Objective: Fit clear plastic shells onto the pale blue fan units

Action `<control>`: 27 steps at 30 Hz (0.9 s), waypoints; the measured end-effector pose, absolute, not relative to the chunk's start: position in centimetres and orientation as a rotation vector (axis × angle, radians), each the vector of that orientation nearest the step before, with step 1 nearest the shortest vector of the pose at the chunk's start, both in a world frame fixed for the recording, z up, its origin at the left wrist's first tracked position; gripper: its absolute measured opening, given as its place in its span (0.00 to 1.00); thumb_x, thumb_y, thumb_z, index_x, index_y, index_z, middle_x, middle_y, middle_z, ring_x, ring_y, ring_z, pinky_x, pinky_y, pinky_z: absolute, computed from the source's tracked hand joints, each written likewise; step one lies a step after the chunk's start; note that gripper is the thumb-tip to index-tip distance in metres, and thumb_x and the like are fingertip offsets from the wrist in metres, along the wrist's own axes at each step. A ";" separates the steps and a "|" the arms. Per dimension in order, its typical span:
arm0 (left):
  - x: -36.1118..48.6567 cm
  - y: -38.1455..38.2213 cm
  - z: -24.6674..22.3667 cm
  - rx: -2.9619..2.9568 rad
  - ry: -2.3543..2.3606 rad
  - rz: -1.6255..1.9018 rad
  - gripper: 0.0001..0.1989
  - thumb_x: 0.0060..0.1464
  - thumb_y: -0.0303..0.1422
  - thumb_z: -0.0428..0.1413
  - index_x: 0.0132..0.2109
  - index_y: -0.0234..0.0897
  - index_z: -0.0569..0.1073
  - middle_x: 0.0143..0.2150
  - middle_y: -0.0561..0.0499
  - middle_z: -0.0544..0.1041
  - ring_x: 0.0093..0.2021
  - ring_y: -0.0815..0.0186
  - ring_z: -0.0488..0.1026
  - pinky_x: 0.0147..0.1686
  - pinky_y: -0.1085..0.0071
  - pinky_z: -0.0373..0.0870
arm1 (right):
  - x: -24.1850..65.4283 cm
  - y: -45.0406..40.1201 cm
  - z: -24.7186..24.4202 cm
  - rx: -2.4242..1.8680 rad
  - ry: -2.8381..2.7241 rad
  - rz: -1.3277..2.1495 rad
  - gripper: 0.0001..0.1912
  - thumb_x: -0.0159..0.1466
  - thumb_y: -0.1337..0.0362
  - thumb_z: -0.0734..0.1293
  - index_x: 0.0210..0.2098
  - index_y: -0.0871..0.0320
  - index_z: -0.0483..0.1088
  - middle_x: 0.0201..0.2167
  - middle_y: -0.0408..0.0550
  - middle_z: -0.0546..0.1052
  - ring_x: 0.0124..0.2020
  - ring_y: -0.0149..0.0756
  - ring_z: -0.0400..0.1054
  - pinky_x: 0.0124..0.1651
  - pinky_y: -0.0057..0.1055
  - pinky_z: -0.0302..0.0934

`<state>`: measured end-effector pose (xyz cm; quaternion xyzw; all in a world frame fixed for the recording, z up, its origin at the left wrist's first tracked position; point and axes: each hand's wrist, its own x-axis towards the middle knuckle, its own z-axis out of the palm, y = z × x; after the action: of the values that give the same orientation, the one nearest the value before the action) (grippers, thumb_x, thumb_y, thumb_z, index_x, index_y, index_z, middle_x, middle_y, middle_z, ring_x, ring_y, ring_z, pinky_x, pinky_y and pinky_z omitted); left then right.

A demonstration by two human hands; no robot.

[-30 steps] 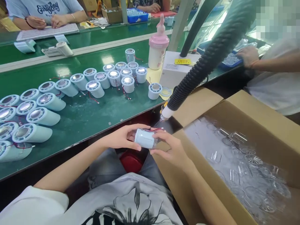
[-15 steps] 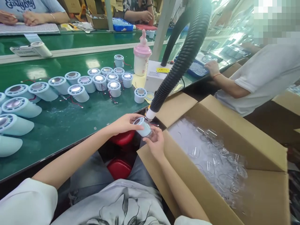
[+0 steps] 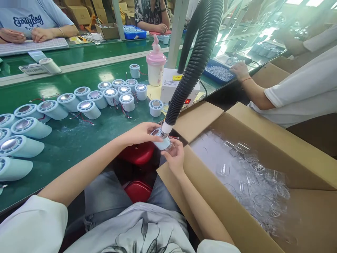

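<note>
A light-blue cylinder [image 3: 163, 143] is held tilted between both hands over the table's front edge. The fingers of my left hand [image 3: 144, 134] are closed on its upper left side. My right hand [image 3: 175, 156] grips its lower right end, where a clear plastic part [image 3: 172, 147] shows, partly hidden by the fingers. The white tip of a black ribbed hose [image 3: 167, 127] is right against the cylinder's top side. Red wires [image 3: 174, 137] stick out behind it. Several similar light-blue cylinders [image 3: 88, 109] stand on the green table [image 3: 105, 126] to the left.
An open cardboard box [image 3: 210, 186] with clear plastic parts [image 3: 252, 179] is at the right. Behind the hose are a white device [image 3: 168, 88] and a pink-lidded bottle [image 3: 156, 66]. A person's hand [image 3: 240, 71] is near a blue tray [image 3: 218, 72]. Other people sit across the table.
The view has shifted a little. The hose hangs more upright, its tip now closer over the cylinder. Both hands keep their hold, and the cylinder lies slightly more tilted.
</note>
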<state>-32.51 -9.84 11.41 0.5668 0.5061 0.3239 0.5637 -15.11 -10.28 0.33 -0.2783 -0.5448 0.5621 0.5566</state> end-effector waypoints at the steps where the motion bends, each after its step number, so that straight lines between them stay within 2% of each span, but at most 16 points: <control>1: -32.5 -9.9 11.5 1.351 1.195 0.751 0.28 0.44 0.38 0.66 0.52 0.33 0.72 0.50 0.43 0.77 0.50 0.55 0.73 0.52 0.59 0.66 | -15.2 -10.5 0.1 -0.657 -1.278 1.316 0.28 0.51 0.49 0.74 0.43 0.51 0.61 0.46 0.51 0.70 0.47 0.42 0.70 0.48 0.42 0.70; 7: -32.3 -10.8 11.2 1.347 1.187 0.712 0.26 0.45 0.37 0.65 0.51 0.33 0.73 0.48 0.44 0.77 0.47 0.58 0.73 0.49 0.62 0.67 | -15.3 -11.8 -0.9 -0.687 -1.261 1.272 0.29 0.49 0.45 0.74 0.42 0.51 0.59 0.44 0.51 0.70 0.46 0.42 0.70 0.44 0.39 0.71; 12: -31.9 -10.6 10.7 1.290 1.145 0.748 0.25 0.45 0.38 0.65 0.51 0.32 0.73 0.48 0.43 0.77 0.49 0.57 0.73 0.50 0.62 0.67 | -15.2 -11.9 -1.0 -0.724 -1.272 1.239 0.28 0.52 0.44 0.71 0.42 0.51 0.57 0.42 0.51 0.70 0.42 0.39 0.71 0.44 0.38 0.69; 21: -32.2 -10.5 10.7 1.388 1.247 0.734 0.25 0.47 0.41 0.62 0.50 0.31 0.74 0.45 0.44 0.78 0.46 0.57 0.74 0.48 0.62 0.69 | -15.5 -11.8 -1.1 -0.738 -1.297 1.225 0.30 0.51 0.42 0.71 0.43 0.51 0.57 0.43 0.51 0.70 0.43 0.41 0.70 0.44 0.39 0.68; 27: -32.3 -11.3 11.0 1.566 1.363 0.747 0.25 0.49 0.45 0.59 0.49 0.31 0.74 0.42 0.46 0.78 0.40 0.61 0.73 0.40 0.68 0.69 | -15.6 -11.9 -0.9 -0.711 -1.313 1.236 0.29 0.51 0.42 0.71 0.43 0.51 0.57 0.44 0.53 0.70 0.46 0.43 0.70 0.45 0.40 0.68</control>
<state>-32.26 -11.29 10.98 0.6337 0.5513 0.3021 0.4507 -15.63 -11.89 -0.89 -0.3025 -0.5585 0.5256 0.5660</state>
